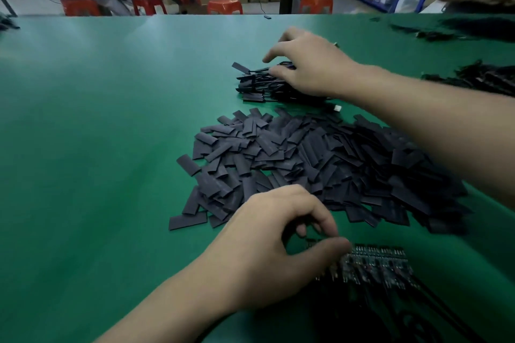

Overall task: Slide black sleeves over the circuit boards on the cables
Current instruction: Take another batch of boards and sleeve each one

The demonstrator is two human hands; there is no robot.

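A wide heap of flat black sleeves (320, 164) covers the middle of the green table (97, 147). Beyond it lies a smaller stack of cables with sleeves fitted (259, 83). My right hand (309, 64) reaches over this stack, its fingers spread and its fingertips touching the top cables. A row of bare circuit boards on black cables (373, 264) lies at the near right. My left hand (278, 245) is at the row's left end, thumb and curled fingers pinching a board there.
More black cable bundles (479, 78) lie at the table's right edge and another dark pile (434, 30) at the far right. A white connector (337, 108) lies behind the sleeve heap. Red stools (224, 5) and a blue bench stand beyond; people are at the far left and right.
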